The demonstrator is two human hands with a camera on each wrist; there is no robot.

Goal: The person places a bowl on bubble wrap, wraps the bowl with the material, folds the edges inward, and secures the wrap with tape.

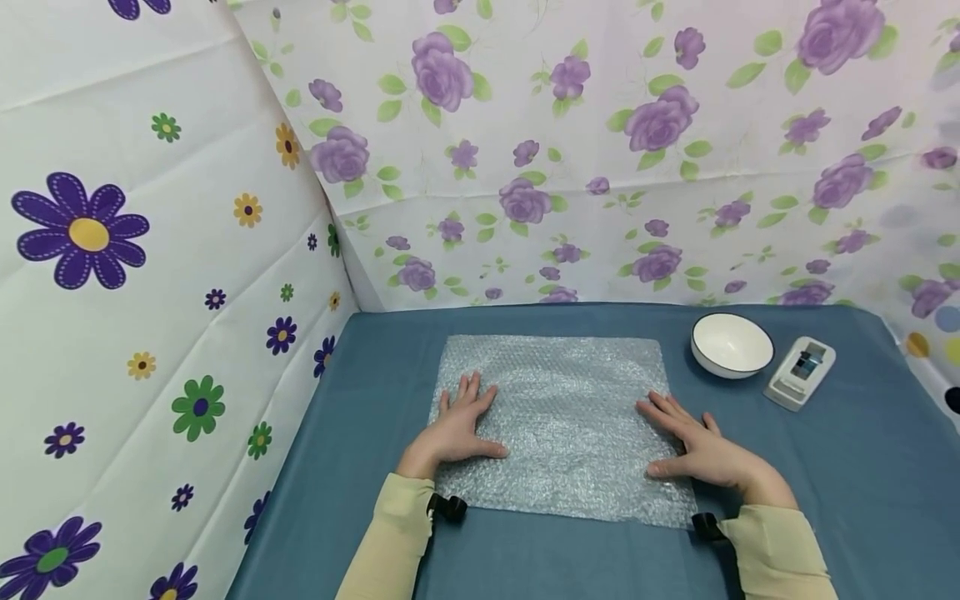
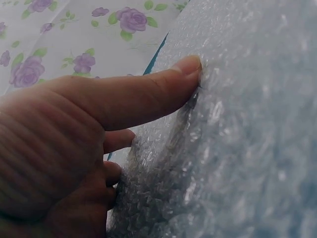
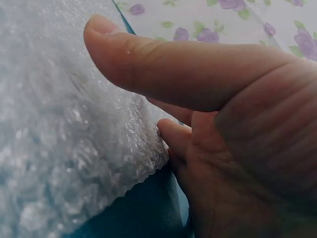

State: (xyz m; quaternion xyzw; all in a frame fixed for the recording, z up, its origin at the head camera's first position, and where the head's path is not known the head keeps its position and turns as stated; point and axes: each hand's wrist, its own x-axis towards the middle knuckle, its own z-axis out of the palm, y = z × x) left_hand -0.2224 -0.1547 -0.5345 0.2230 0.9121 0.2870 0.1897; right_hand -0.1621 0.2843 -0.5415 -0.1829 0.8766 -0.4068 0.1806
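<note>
A sheet of clear bubble wrap [image 1: 562, 417] lies flat on the blue cloth. My left hand [image 1: 459, 429] rests on its left part, fingers spread and thumb out to the side. In the left wrist view, the thumb [image 2: 148, 94] touches the bubbled surface and the other fingertips lie against it further down. Over the right edge of the sheet, my right hand [image 1: 701, 446] has its fingers extended toward the back left. The right wrist view shows its thumb [image 3: 163, 69] reaching over the wrap, with the other fingers partly hidden behind it.
A white bowl [image 1: 731, 343] with a dark rim stands at the back right. Beside it lies a small white oblong object [image 1: 787, 392] with a dark and blue middle. The blue cloth [image 1: 570, 558] covers the table; flower-printed sheets [image 1: 525, 250] hang behind and at the left.
</note>
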